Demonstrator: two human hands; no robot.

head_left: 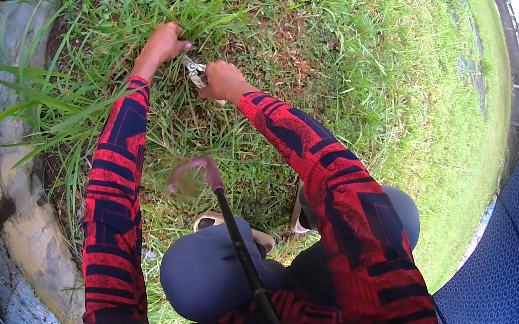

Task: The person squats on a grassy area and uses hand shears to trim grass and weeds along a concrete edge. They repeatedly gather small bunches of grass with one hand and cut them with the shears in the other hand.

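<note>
My right hand [224, 82] is wrapped round the handles of a pair of metal hand shears [194, 70]. The tool's silvery head points up and left into the grass, beside my left hand [164, 47]. Those left fingers are closed on a tuft of long green grass [190, 17], with blades rising just beyond them; the fingertips are partly hidden. A small gap separates the two hands. The shears' tips are lost among the stems, so I cannot tell whether they touch any.
A weathered concrete kerb [13, 192] curves along the left, with long blades hanging over it. Close to my body, a dark rod with a pinkish curved end [208, 171] crosses the view. My knees [209, 275] and beige shoes [207, 220] are below. Shorter lawn [428, 154] stretches right.
</note>
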